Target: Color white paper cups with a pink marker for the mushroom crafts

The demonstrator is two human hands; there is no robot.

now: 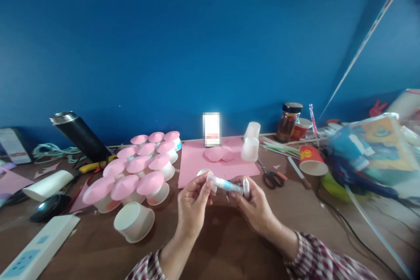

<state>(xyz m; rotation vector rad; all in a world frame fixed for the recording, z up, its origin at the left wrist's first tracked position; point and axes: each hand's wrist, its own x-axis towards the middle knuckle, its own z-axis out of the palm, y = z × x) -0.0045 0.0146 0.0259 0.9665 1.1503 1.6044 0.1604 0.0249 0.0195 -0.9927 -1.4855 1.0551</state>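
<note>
Both hands over desk. Left hand (192,203) pinches tip end of glue tube (226,184); right hand (252,203) closed on its other end, cap (246,187) between fingers. Risk: glue could squeeze out onto fingers or pink paper (197,162). Tube label blurred, unreadable.

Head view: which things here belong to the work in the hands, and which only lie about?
In use:
left hand
right hand
glue tube
glue cap
pink sheet
pink-topped cups

Lying about:
scissors
jar
red cup
black flask
power strip
</note>
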